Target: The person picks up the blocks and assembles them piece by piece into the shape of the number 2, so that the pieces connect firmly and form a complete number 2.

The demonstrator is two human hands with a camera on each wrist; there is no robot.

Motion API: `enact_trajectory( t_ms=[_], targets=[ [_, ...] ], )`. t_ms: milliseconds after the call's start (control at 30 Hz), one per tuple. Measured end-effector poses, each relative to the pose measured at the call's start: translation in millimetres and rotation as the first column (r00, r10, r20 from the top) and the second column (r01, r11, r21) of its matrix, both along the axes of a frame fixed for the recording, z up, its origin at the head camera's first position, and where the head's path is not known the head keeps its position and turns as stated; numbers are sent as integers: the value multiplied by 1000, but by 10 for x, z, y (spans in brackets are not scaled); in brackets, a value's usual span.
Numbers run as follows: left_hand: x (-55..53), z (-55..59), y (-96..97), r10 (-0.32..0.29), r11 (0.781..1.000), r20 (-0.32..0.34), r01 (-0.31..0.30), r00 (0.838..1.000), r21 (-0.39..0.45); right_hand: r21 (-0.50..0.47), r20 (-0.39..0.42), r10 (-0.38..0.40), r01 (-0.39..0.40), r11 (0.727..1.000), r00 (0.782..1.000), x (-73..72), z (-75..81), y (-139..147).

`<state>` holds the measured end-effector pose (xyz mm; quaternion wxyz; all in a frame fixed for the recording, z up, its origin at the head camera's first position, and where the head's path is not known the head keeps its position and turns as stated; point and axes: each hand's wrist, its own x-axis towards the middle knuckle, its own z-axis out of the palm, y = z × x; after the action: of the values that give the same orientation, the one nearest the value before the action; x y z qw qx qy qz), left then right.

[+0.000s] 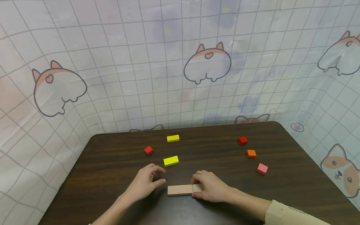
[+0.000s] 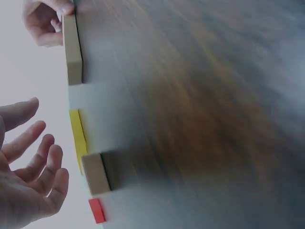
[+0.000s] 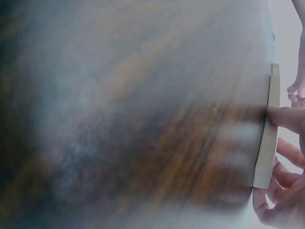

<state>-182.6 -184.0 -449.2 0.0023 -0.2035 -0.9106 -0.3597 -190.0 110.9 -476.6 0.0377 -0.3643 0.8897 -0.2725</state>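
Observation:
Two plain wooden blocks lie end to end in a row near the table's front, the left one [image 1: 180, 190] fully visible in the head view. My right hand [image 1: 211, 187] grips the right-hand wooden block [image 1: 197, 187], thumb on the near side and fingers on the far side, covering much of it. To the left of the row, my left hand [image 1: 146, 182] hovers with fingers spread and loosely bent, holding nothing. Beyond that hand, another wooden block [image 2: 96, 174] stands on the table in the left wrist view; in the head view the hand mostly hides it.
Two yellow blocks [image 1: 171, 161] and a red block [image 1: 148, 150] lie beyond the hands. Toward the right are a second red block [image 1: 243, 140], an orange block [image 1: 251, 153] and a pink block [image 1: 262, 169]. A patterned cloth [image 1: 168, 78] hangs behind the dark table [image 1: 112, 156].

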Motion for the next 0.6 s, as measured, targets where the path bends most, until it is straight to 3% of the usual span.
enact_trajectory(
  t_ms=[167, 333, 600],
  targets=[
    [37, -22, -76, 111, 994, -7, -111, 994, 15, 4, -4, -6, 6, 1000, 1000, 1, 3, -11],
    [76, -46, -133, 232, 973, -7, -232, 973, 14, 3, -4, -2, 2, 1000, 1000, 3, 4, -15],
    [110, -50, -203, 298, 954, 25, -296, 954, -42, -12, 5, 1, -1, 1000, 1000, 11, 13, -6]
  ],
)
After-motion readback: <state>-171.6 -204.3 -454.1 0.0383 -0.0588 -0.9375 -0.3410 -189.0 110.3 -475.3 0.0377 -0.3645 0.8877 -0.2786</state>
